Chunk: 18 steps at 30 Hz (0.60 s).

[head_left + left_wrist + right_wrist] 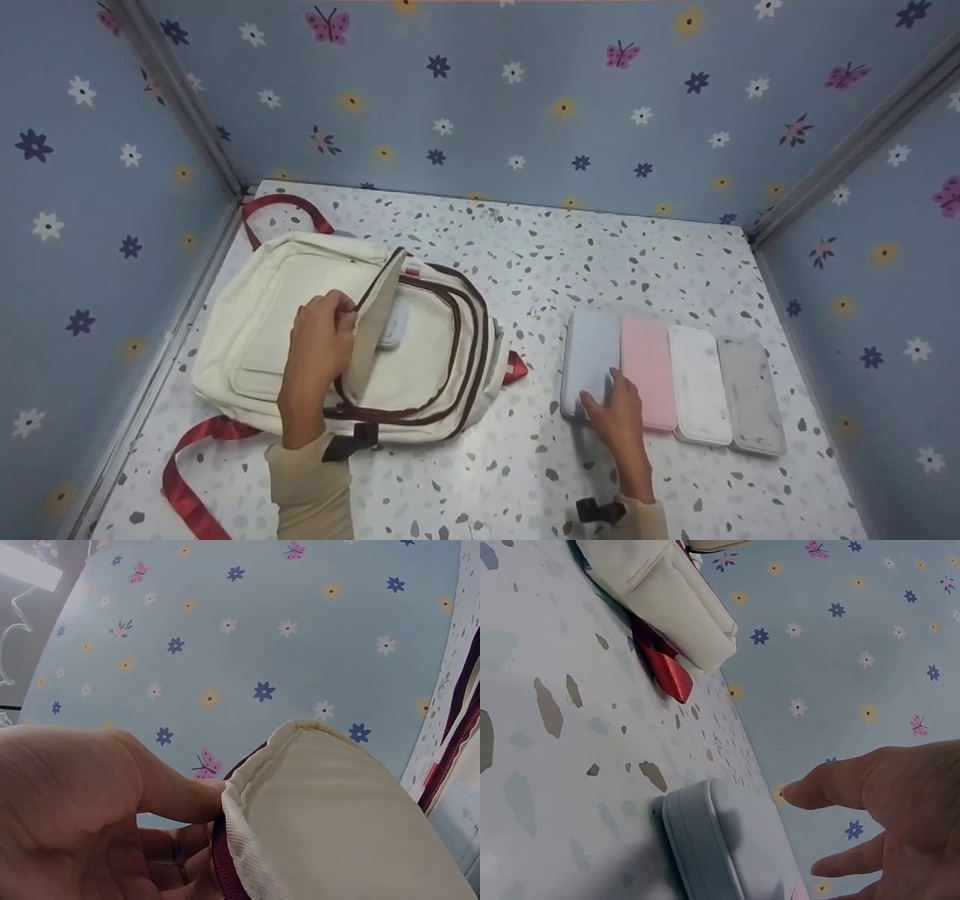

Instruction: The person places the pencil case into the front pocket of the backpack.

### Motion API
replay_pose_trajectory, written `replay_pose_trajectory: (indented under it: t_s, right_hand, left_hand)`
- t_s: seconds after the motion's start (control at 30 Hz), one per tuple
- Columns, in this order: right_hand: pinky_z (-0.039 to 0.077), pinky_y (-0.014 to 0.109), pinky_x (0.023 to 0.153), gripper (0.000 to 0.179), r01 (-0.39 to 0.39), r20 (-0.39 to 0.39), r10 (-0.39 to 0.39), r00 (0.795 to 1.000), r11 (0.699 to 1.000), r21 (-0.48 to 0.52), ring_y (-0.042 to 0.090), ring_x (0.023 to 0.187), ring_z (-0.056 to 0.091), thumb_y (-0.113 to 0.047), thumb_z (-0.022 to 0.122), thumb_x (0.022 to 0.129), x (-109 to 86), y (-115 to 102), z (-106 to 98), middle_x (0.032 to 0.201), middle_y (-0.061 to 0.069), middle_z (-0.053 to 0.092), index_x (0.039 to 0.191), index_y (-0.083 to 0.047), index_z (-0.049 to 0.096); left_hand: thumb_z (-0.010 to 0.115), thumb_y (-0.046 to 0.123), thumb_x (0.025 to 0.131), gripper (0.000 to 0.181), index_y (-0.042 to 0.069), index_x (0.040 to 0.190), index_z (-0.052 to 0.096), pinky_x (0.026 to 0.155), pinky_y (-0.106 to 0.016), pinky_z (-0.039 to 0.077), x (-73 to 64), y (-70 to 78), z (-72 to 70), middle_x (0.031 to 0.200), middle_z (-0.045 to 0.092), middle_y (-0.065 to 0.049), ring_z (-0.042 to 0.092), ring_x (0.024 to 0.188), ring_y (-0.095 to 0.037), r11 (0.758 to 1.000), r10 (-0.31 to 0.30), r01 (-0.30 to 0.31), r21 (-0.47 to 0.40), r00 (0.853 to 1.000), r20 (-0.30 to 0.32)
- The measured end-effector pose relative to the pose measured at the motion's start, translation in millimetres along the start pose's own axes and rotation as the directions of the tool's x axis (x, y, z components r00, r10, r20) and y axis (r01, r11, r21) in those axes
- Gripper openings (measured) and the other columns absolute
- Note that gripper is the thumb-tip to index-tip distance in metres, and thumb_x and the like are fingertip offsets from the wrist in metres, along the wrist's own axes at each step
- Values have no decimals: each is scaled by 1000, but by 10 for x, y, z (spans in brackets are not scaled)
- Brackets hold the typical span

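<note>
A cream backpack [262,315] with brown-red zip edging lies on the table at the left, its front pocket unzipped. My left hand [321,337] pinches the edge of the pocket's flap [337,817] between thumb and fingers and holds it raised. Inside the pocket shows a pale blue-white item [394,326], partly covered by the flap. To the right lies a light blue case [591,352] with rounded corners. My right hand [621,420] is over its near end, thumb and fingers spread apart; in the right wrist view they hold nothing.
Beside the blue case lie a pink case [648,367], a white case [701,386] and a grey case [752,394] in a row. Red straps [184,480] extend from the backpack. Flower-patterned walls [495,97] enclose the speckled table [517,262] at the back and sides.
</note>
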State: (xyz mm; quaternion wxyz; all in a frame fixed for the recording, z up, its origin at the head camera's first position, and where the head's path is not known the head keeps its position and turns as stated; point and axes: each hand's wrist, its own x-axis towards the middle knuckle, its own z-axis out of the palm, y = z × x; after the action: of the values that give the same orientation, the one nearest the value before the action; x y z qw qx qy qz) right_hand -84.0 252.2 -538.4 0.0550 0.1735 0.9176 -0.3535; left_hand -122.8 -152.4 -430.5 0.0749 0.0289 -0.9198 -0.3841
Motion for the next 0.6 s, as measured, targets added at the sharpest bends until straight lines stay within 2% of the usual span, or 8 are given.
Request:
replay_pose_trajectory:
  t_s: [0.13,0.37,0.47,0.6]
  right_hand:
    - [26,57,109,72,0,-3,-1,1000,1000,-30,49,131,32,-23,66,86,-34,-1,23,141,34,34,142,7,32]
    - [31,61,103,83,-3,-13,2,1000,994,-109,53,125,35,-26,71,81,-121,-43,122,138,39,31,143,9,29]
    - [33,61,102,89,-8,-15,6,1000,993,-120,53,125,36,-27,73,79,-147,-65,198,138,39,29,145,9,24]
    - [29,61,105,99,-26,-33,23,999,994,-110,52,131,28,-32,74,78,-182,-48,312,143,37,21,148,6,15]
  left_hand:
    - [53,8,95,12,-1,99,60,86,-49,37,1,-4,3,91,58,-19,53,89,-32,1000,2,-2,4,1000,0]
    - [53,7,95,12,-2,99,60,92,-52,34,11,3,10,91,57,-18,52,89,-32,1000,-2,2,15,1000,9]
    - [53,7,95,12,-1,99,60,85,-50,37,9,4,12,91,57,-18,53,88,-31,1000,-3,3,15,1000,10]
    - [53,7,95,11,-1,99,60,75,-46,39,15,11,18,91,57,-17,53,87,-30,1000,-2,2,15,1000,10]
